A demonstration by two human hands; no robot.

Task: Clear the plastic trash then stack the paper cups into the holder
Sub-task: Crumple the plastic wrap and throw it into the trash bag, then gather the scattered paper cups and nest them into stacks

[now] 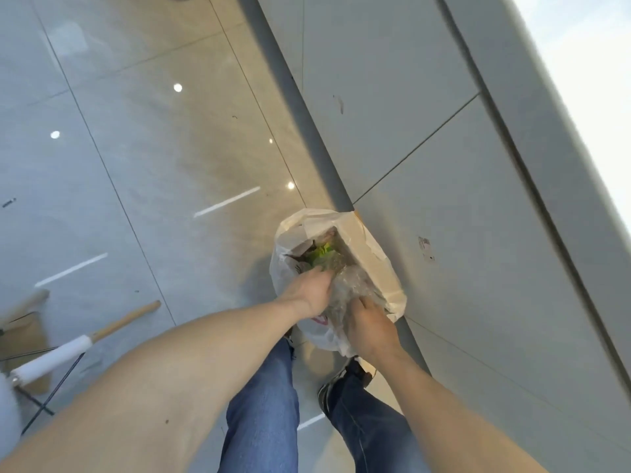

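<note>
A white trash bag (372,261) stands open on the floor against the grey wall, with green and brown waste inside. A wad of clear plastic wrap (346,291) sits in the bag's mouth. My left hand (307,290) presses on the wrap from the left, fingers curled into it. My right hand (367,324) grips the wrap at its near side, over the bag's rim. No paper cups or holder are in view.
Glossy tiled floor (153,165) stretches to the left. A chair with a wooden leg (126,320) and white frame stands at the lower left. The grey wall panel (461,165) runs along the right. My jeans and shoes are below the bag.
</note>
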